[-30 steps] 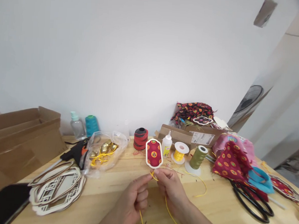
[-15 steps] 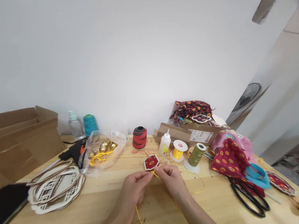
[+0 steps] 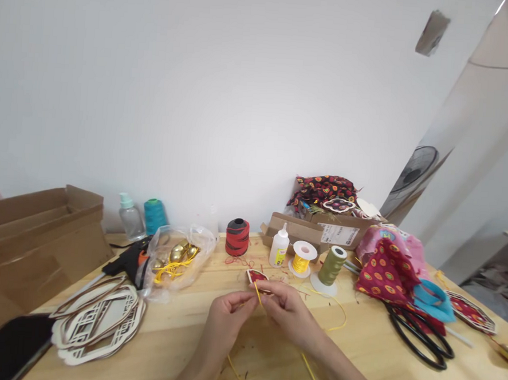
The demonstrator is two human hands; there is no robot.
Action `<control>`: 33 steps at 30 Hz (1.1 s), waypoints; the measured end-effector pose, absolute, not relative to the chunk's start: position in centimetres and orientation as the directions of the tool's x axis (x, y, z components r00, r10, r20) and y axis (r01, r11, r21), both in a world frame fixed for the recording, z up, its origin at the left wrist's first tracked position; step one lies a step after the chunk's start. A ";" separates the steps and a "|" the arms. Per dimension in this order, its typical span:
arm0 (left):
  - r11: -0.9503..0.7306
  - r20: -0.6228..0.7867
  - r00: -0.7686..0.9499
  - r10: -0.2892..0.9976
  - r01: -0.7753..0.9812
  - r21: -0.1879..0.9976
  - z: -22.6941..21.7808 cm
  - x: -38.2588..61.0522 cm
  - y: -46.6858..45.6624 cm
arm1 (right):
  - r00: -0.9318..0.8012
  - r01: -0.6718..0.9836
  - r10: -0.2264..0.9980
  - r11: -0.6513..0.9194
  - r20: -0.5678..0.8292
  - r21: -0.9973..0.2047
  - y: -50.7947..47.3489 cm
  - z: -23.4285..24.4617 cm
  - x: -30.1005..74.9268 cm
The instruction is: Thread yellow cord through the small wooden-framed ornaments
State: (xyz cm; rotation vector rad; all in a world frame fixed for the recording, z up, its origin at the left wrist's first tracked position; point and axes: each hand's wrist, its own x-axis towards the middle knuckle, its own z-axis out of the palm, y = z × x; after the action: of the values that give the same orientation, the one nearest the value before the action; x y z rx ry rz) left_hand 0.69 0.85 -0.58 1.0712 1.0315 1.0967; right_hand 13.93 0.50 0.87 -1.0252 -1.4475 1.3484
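Observation:
Both hands meet low in the middle of the view, fingertips close together over a yellow cord (image 3: 257,294). My left hand (image 3: 230,314) is closed in a pinch on the cord. My right hand (image 3: 287,311) also pinches it, with a short length standing up between the fingertips. One strand hangs below the left hand and another runs down past the right forearm. Just behind the fingers is a small red patterned fabric piece with a pale wooden rim (image 3: 255,275), partly covered by the right hand. Whether a knot sits between the fingers is hidden.
Behind stand a red thread spool (image 3: 237,237), a glue bottle (image 3: 280,246), a yellow cord spool (image 3: 302,259) and a green thread cone (image 3: 332,266). Left are a bag of golden bells (image 3: 176,260), wooden frames (image 3: 99,321) and a phone (image 3: 9,347). Black-handled scissors (image 3: 421,338) lie right.
The right fingers have shifted over the rimmed fabric piece, covering more of it. The cord between the fingertips now points upward. The camera view has tilted slightly.

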 end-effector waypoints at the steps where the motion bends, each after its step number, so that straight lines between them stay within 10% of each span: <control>1: 0.141 -0.115 0.156 0.981 -0.165 0.976 -0.4 0.7 0.8 | -0.271 0.047 0.958 0.105 0.089 -0.993 0.6 0.6 13.9; 16: 0.213 -0.198 0.142 0.970 -0.102 0.972 0.2 1.1 0.6 | -0.314 0.617 0.856 0.513 0.410 -0.597 0.7 0.4 14.7; 33: 0.196 -0.174 0.193 0.966 -0.097 0.976 -1.0 0.3 1.1 | -0.358 0.609 0.788 0.603 0.500 -0.515 1.5 0.4 15.5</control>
State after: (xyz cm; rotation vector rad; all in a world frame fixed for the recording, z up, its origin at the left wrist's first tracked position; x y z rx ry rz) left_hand 0.32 1.09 -1.00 1.0718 1.0743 0.9919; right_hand 15.46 1.50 0.36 -1.0996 -2.0907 0.3100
